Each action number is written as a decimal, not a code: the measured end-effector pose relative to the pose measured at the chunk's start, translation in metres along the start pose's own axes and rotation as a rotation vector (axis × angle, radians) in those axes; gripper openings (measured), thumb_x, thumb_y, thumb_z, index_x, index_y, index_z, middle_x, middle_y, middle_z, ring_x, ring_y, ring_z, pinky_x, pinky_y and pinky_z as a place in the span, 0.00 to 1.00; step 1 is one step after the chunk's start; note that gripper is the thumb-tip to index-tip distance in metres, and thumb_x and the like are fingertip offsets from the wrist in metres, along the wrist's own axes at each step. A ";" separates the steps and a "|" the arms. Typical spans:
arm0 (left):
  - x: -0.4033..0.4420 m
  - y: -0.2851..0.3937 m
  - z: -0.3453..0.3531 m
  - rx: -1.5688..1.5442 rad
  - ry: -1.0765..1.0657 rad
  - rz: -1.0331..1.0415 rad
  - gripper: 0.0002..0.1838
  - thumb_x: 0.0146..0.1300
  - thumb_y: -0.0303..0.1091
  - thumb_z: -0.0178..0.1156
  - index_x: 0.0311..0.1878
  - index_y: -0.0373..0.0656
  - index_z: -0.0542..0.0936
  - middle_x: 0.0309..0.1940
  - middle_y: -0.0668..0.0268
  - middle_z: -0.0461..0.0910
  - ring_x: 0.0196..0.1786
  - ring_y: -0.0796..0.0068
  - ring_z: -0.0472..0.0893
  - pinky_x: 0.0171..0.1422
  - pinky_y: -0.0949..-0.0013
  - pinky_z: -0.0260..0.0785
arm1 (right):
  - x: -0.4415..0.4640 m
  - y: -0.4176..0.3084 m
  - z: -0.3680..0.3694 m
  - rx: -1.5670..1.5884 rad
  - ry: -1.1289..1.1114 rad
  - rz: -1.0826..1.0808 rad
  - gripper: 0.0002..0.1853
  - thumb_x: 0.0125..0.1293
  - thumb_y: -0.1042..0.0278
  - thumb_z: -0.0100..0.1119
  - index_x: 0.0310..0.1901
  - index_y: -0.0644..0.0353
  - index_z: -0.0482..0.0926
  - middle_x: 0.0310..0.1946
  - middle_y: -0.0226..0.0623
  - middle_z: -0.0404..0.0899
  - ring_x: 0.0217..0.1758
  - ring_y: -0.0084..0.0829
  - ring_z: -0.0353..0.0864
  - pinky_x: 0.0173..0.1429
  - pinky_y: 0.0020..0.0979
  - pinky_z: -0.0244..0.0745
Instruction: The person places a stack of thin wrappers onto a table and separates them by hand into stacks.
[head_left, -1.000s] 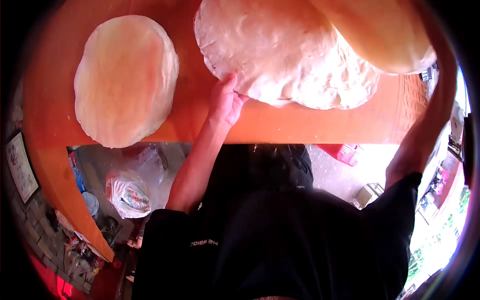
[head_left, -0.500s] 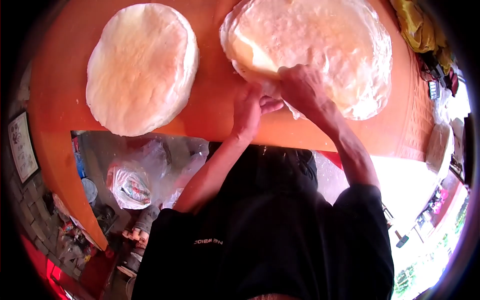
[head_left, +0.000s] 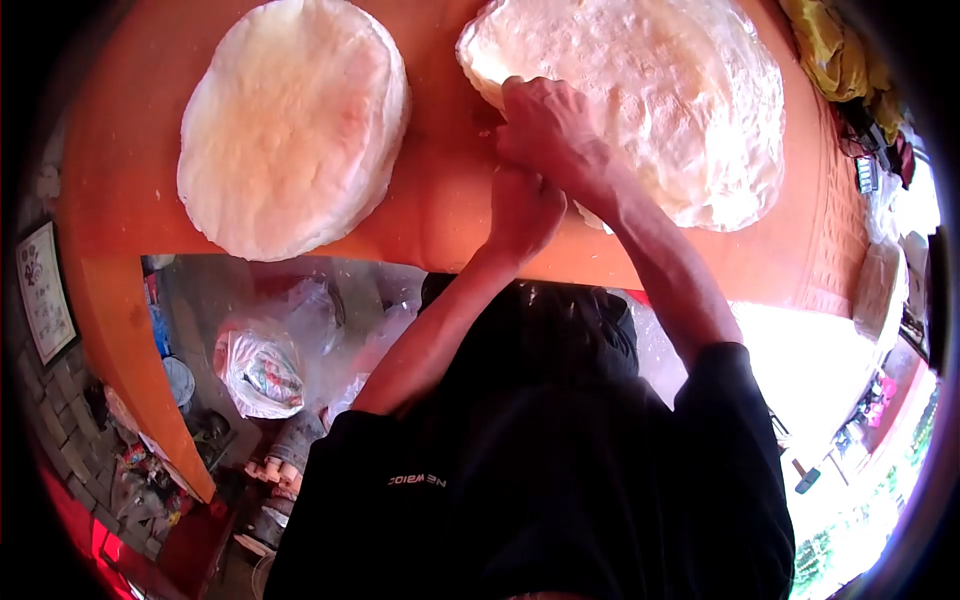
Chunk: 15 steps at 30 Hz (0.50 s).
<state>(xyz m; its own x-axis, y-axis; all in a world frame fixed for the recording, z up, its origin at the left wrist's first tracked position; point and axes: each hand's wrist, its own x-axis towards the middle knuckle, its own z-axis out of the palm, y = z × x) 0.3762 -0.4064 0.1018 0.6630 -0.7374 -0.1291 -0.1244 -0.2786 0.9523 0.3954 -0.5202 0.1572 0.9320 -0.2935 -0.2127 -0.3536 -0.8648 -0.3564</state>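
Two stacks of thin, pale round flatbread lie on the orange table (head_left: 440,215). The left stack (head_left: 285,130) is smooth on top, with even edges. Wrinkled and ragged at its rim, the right stack (head_left: 650,95) sits in front of my hands. My right hand (head_left: 555,130) is closed at the near-left edge of that stack, its fingers apparently gripping the top flatbread's edge. Just below, touching or almost touching it, my left hand (head_left: 527,208) is curled closed. Whatever lies inside the left fingers is hidden.
Below the table's left part are a white plastic bag (head_left: 262,375) and other clutter on the floor. A framed sheet (head_left: 45,292) stands at far left. Yellow cloth (head_left: 830,50) lies at the upper right, with a pale rounded bundle (head_left: 880,285) lower down.
My right hand has moved up and left along the right stack's edge. My left hand's fingers have curled closed, and it now sits below the right hand.
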 end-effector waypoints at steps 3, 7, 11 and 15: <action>-0.004 -0.004 0.005 -0.265 -0.026 -0.091 0.14 0.72 0.33 0.45 0.51 0.35 0.74 0.48 0.57 0.78 0.48 0.64 0.79 0.56 0.63 0.73 | 0.014 0.014 -0.002 -0.196 0.024 -0.040 0.14 0.53 0.60 0.61 0.30 0.65 0.82 0.31 0.53 0.82 0.39 0.48 0.84 0.44 0.45 0.78; -0.003 -0.016 0.004 -0.705 -0.004 -0.289 0.22 0.73 0.43 0.47 0.59 0.35 0.71 0.51 0.55 0.76 0.53 0.62 0.78 0.58 0.62 0.72 | -0.037 -0.001 -0.153 0.714 -0.038 -0.083 0.10 0.59 0.65 0.59 0.27 0.62 0.82 0.20 0.38 0.81 0.28 0.32 0.83 0.37 0.33 0.78; 0.009 -0.014 -0.004 -0.753 -0.051 -0.434 0.23 0.69 0.43 0.52 0.60 0.37 0.69 0.51 0.60 0.75 0.54 0.69 0.76 0.56 0.64 0.71 | -0.071 0.043 -0.210 0.967 0.291 -0.032 0.09 0.60 0.66 0.58 0.31 0.63 0.82 0.25 0.35 0.81 0.31 0.29 0.81 0.39 0.31 0.77; 0.005 -0.052 -0.014 -1.558 -0.078 -0.231 0.29 0.68 0.53 0.49 0.63 0.43 0.68 0.57 0.64 0.71 0.61 0.67 0.69 0.61 0.59 0.66 | -0.085 0.103 -0.225 1.220 0.631 0.106 0.09 0.61 0.66 0.57 0.35 0.63 0.82 0.29 0.33 0.81 0.34 0.27 0.80 0.42 0.28 0.76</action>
<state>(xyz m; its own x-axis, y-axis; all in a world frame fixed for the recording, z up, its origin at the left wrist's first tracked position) 0.3959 -0.3871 0.0558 0.5155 -0.8125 -0.2724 0.8539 0.4606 0.2422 0.2974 -0.6759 0.3436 0.6584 -0.7516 0.0398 0.0361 -0.0213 -0.9991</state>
